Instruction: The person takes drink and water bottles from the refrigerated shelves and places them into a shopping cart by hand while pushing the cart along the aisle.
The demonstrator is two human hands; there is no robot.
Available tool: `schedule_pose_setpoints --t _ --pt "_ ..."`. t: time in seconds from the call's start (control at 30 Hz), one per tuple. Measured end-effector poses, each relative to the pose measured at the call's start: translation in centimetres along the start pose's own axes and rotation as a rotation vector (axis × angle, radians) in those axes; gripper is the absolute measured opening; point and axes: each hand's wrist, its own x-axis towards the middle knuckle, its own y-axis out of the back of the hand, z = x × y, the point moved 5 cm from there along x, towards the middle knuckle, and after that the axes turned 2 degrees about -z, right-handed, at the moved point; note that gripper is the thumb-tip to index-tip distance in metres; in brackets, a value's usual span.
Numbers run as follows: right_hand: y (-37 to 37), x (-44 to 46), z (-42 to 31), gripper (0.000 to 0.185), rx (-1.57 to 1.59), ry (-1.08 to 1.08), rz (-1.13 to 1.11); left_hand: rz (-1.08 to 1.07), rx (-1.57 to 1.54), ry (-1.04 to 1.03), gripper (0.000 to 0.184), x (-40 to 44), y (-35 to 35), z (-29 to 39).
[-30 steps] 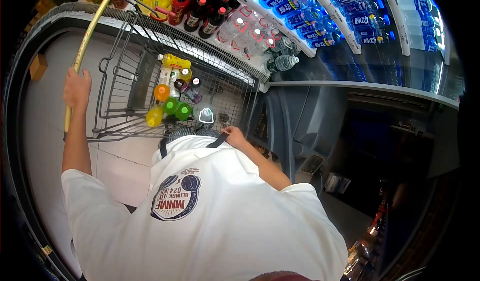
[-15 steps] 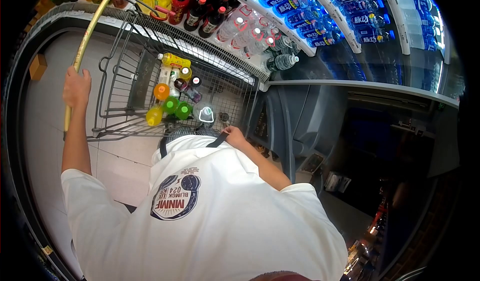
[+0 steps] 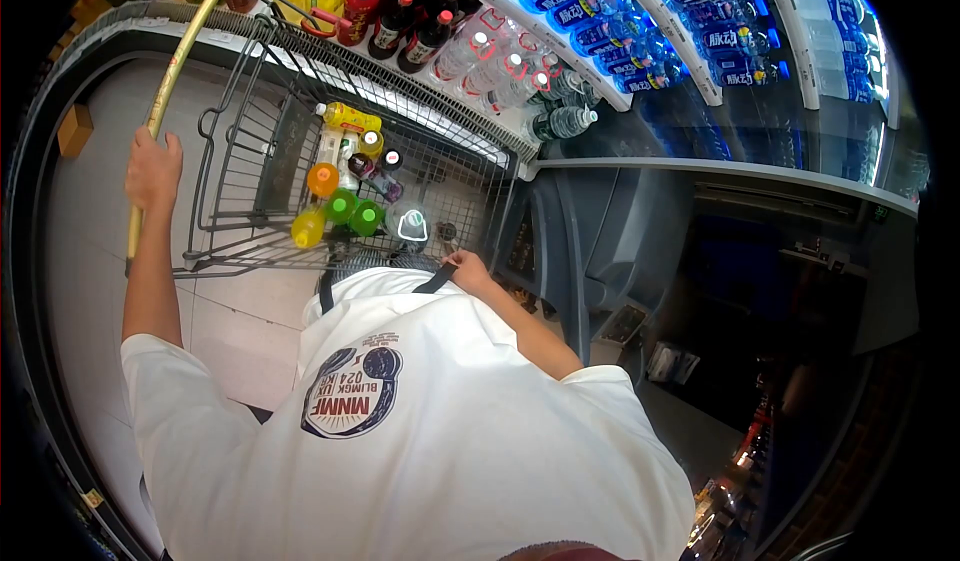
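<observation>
My left hand (image 3: 153, 169) is wrapped round the yellow handle (image 3: 172, 69) of a shopping cart. Close to my waist, my right hand (image 3: 466, 270) pinches a black strap (image 3: 436, 281) that lies over my white shirt. The metal cart (image 3: 228, 183) stands in front of me with several bottles in it: a yellow one (image 3: 350, 117) on its side, an orange-capped one (image 3: 323, 179), two with green caps (image 3: 342, 206), a dark purple one (image 3: 368, 169) and a large clear one with a white carrying loop (image 3: 411, 225).
Beyond the cart runs a shelf edge (image 3: 480, 131) with cola bottles (image 3: 426, 40), clear water bottles and yellow jugs. Blue-labelled bottles (image 3: 604, 49) fill racks at the upper right. A grey moulded unit (image 3: 630, 236) stands right of the cart. A small brown box (image 3: 74, 131) is at the far left.
The cart and its bottles have shifted very slightly in view. Both hands keep their holds.
</observation>
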Motion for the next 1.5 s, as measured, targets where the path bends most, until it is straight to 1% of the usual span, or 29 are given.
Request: schedule_pose_setpoints --t 0.13,0.23,0.33,0.4,0.43,0.47,0.5,0.57,0.63,0.67,0.73,0.83,0.9,0.93,0.97,1.03,1.13,1.2,1.27,1.33,1.4,1.47,1.5 --pt "-0.1 -0.3 -0.1 0.029 -0.011 0.012 -0.003 0.042 0.002 -0.007 0.040 -0.3 0.8 0.4" --pt "0.3 -0.8 -0.8 0.026 0.014 0.000 -0.032 0.054 0.004 -0.015 0.043 -0.2 0.3 0.3" --pt "-0.7 1.0 1.8 0.024 0.133 0.009 -0.046 0.039 0.005 0.000 0.046 -0.2 0.3 0.4" --pt "-0.8 2.1 3.3 0.025 0.250 -0.049 -0.067 -0.017 0.001 0.033 0.048 -0.5 1.1 0.8" --pt "-0.4 1.9 2.7 0.025 0.308 -0.078 -0.077 -0.045 -0.001 0.051 0.048 -0.6 1.5 0.9" --pt "0.8 1.6 2.3 0.032 0.209 -0.091 0.001 -0.050 -0.004 0.048 0.049 -0.7 1.6 1.0" --pt "2.4 0.3 0.2 0.031 0.184 -0.112 -0.018 -0.055 -0.006 0.045 0.049 -0.7 1.5 1.0" --pt "3.1 3.1 3.0 0.031 0.244 -0.058 0.044 -0.054 -0.005 0.053 0.049 -0.7 1.5 1.0" --pt "5.2 2.8 2.5 0.030 0.263 -0.101 0.076 -0.043 -0.002 0.076 0.050 -0.7 1.7 1.1" --pt "5.9 2.9 2.4 0.029 0.324 -0.084 0.074 -0.026 0.000 0.067 0.050 -0.7 1.5 1.1" --pt "7.3 2.8 1.9 0.028 0.285 -0.060 0.082 0.007 0.005 0.050 0.051 -0.6 1.0 0.9" --pt "8.6 3.9 3.1 0.029 0.279 -0.054 0.096 -0.066 0.075 0.039 0.053 -0.2 0.7 0.8" --pt "9.5 3.8 3.5 0.030 0.286 -0.083 0.077 -0.003 0.082 0.033 0.057 -0.7 1.2 1.0" --pt "10.5 3.1 2.5 0.030 0.295 -0.113 0.064 0.030 0.084 0.030 0.059 -0.9 1.3 1.1" --pt "11.4 2.9 2.1 0.031 0.305 -0.141 0.050 0.096 0.061 -0.030 0.061 -0.9 1.0 0.8" --pt "12.9 4.1 3.0 0.032 0.324 -0.097 0.032 0.228 0.013 -0.149 0.065 -1.6 -0.1 -0.2" --pt "15.7 5.6 4.0 0.032 0.327 -0.041 0.085 0.289 -0.053 -0.188 0.069 -5.3 1.7 0.1" --pt "17.4 6.6 4.9 0.032 0.328 -0.048 0.100 0.264 -0.008 -0.148 0.072 -7.8 1.9 -1.1" --pt "18.3 7.6 6.1 0.032 0.338 -0.058 0.107 0.192 0.056 -0.048 0.074 -11.0 2.5 -2.8" --pt "18.8 8.9 7.5 0.032 0.324 -0.053 0.111 0.147 0.052 0.036 0.076 -13.6 0.9 -7.7" --pt "18.6 10.3 9.1 0.031 0.321 -0.055 0.096 0.087 0.038 0.091 0.079 -17.2 0.6 -10.8" --pt "18.3 11.6 10.6 0.030 0.334 -0.066 0.095 -0.110 0.125 0.179 0.078 -21.1 0.1 -14.1" --pt "18.0 12.1 11.3 0.030 0.347 -0.077 0.100 -0.144 0.024 0.359 0.077 -23.6 0.7 -14.2"
